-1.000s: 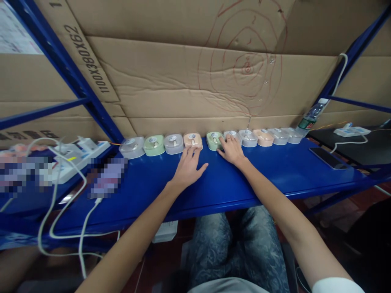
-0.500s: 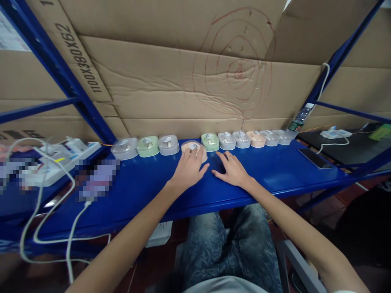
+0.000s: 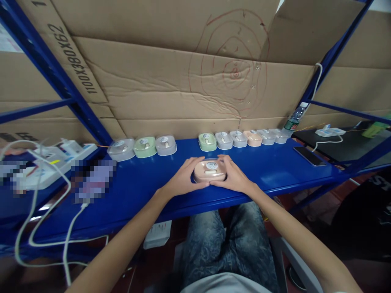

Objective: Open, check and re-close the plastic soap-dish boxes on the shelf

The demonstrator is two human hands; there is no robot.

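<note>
A peach-coloured small case (image 3: 209,171) with a clear lid and a round sticker lies near the front of the blue shelf (image 3: 275,171). My left hand (image 3: 181,180) cups its left side and my right hand (image 3: 234,177) cups its right side, fingers curled around it. Behind, along the cardboard wall, stands a row of similar cases: three on the left (image 3: 142,147) and several on the right (image 3: 238,138), in clear, green, grey and peach. A gap in the row shows between the two groups.
A white power strip (image 3: 58,159) with white cables (image 3: 69,228) lies at the left. A dark phone (image 3: 308,156) rests on the shelf at the right, beside a plastic bottle (image 3: 293,118). Blue rack posts stand on both sides. My knees are below the shelf.
The peach case has come out of the row toward the shelf's front edge. My left hand pulled it back, and my right hand left the row and closed on its other side.
</note>
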